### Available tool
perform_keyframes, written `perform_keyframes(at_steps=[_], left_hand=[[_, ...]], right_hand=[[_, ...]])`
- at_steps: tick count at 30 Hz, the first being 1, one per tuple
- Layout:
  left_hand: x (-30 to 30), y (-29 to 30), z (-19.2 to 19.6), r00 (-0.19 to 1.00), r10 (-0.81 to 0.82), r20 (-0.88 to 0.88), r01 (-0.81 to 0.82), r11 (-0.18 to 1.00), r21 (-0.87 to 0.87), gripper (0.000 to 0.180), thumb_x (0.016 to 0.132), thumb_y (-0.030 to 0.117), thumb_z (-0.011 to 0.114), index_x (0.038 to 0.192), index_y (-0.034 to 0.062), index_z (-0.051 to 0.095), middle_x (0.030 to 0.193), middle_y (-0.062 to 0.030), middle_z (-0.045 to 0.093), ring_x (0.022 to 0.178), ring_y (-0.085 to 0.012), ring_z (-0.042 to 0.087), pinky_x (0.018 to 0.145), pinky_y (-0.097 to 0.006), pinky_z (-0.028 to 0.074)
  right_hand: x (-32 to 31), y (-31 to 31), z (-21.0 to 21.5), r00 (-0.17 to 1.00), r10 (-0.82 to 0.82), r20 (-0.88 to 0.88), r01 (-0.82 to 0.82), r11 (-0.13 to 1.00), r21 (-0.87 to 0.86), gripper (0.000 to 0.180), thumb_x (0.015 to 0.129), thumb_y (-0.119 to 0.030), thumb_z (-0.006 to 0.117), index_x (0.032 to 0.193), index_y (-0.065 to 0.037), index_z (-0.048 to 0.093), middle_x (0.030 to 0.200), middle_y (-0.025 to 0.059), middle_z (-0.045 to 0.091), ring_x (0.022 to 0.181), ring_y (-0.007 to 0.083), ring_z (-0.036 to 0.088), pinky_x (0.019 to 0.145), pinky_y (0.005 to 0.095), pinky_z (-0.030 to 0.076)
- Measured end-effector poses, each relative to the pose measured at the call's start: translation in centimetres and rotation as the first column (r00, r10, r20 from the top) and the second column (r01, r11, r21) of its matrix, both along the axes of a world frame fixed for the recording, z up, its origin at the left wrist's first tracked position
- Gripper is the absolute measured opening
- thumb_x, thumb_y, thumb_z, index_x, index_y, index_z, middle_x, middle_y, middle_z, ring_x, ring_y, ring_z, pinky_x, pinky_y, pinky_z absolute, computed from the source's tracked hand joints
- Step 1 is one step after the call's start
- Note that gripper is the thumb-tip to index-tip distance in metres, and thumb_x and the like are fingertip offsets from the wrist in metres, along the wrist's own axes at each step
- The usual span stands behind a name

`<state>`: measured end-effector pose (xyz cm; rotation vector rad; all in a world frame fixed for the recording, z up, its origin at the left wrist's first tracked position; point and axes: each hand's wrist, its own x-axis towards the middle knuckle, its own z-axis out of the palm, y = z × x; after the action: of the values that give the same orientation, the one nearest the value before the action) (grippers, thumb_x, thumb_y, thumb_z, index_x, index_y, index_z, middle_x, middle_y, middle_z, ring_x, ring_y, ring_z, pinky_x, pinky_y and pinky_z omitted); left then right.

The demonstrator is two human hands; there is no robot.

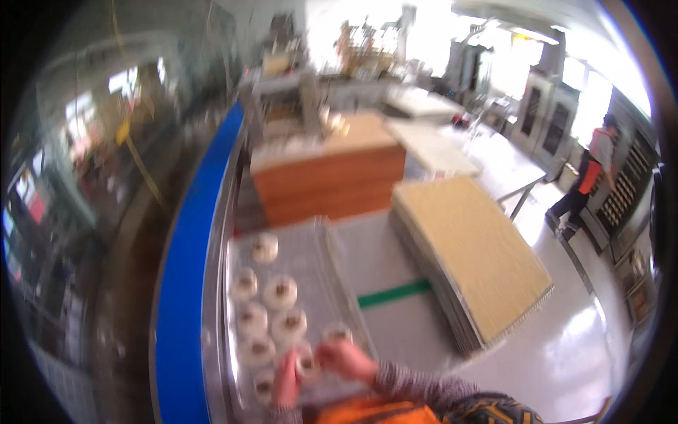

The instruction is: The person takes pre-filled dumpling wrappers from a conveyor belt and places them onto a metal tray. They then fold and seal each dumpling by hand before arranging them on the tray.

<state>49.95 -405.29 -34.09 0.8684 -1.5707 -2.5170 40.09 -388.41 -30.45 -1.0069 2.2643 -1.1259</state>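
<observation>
Disc [306, 365], white, dark-centred: held between narrowed left hand [287, 381] and right hand [347, 359] over metal tray [319, 283]; best cradled lightly, clear of neighbouring discs [289, 324].

Rounds [289, 326] on tray [321, 283]; strip [194, 261] L, stack [473, 254] R

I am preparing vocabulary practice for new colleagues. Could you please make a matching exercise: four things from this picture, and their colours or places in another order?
Things:
1. Long band
2. Round pieces
3. Short strip
4. Thick stack

Descriptions:
A. Green
B. Tan on top
C. Blue
D. White, mostly on the metal tray

Pairs: 1-C, 2-D, 3-A, 4-B
</observation>
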Motion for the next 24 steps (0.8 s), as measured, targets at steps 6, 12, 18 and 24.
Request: perform_keyframes(at_steps=[6, 12, 18, 24], left_hand=[[1.5, 2.8, 0.9, 0.987, 0.152, -0.045, -0.143, 0.976, 0.165, 0.041, 0.104, 0.043, 0.045, 0.117, 0.0064, 0.059, 0.097, 0.0015, 0.062, 0.084, -0.0064, 0.059, 0.070, -0.023, 0.049], [0.9, 2.4, 2.2, 0.997, 0.073, 0.029, -0.050, 0.873, -0.486, 0.052, 0.103, 0.051, 0.039, 0.097, 0.0058, 0.064, 0.081, 0.0034, 0.059, 0.076, -0.0056, 0.056, 0.065, -0.021, 0.045], [1.2, 0.6, 3.6, 0.977, -0.187, 0.100, 0.207, 0.946, -0.249, 0.059, 0.101, 0.058, 0.037, 0.101, 0.0057, 0.065, 0.080, 0.0039, 0.059, 0.073, -0.0040, 0.055, 0.059, -0.020, 0.043], [1.4, 1.8, 4.7, 0.994, -0.051, 0.094, 0.071, 0.972, -0.224, 0.057, 0.100, 0.059, 0.039, 0.117, 0.0085, 0.061, 0.086, 0.0031, 0.061, 0.068, -0.0041, 0.056, 0.051, -0.020, 0.044]], right_hand=[[0.9, -0.1, 0.4, 0.967, -0.074, -0.243, -0.006, 0.949, -0.316, 0.011, 0.080, -0.004, 0.070, 0.090, -0.002, 0.066, 0.079, 0.0116, 0.067, 0.069, 0.0245, 0.066, 0.063, 0.0325, 0.053], [0.8, -1.0, 3.3, 0.974, 0.014, -0.227, -0.079, 0.956, -0.281, 0.012, 0.084, -0.004, 0.071, 0.092, 0.002, 0.064, 0.078, 0.0074, 0.065, 0.068, 0.0127, 0.062, 0.063, 0.0285, 0.052], [0.9, -0.4, 3.3, 0.978, 0.028, 0.207, 0.015, 0.979, -0.202, 0.016, 0.081, -0.003, 0.073, 0.093, 0.001, 0.064, 0.080, 0.0080, 0.065, 0.066, 0.0138, 0.061, 0.063, 0.0281, 0.052], [1.1, -0.4, 2.7, 0.979, 0.029, -0.203, -0.098, 0.936, -0.339, 0.020, 0.081, -0.002, 0.073, 0.099, 0.001, 0.065, 0.079, 0.0066, 0.065, 0.067, 0.0106, 0.060, 0.062, 0.0268, 0.051]])
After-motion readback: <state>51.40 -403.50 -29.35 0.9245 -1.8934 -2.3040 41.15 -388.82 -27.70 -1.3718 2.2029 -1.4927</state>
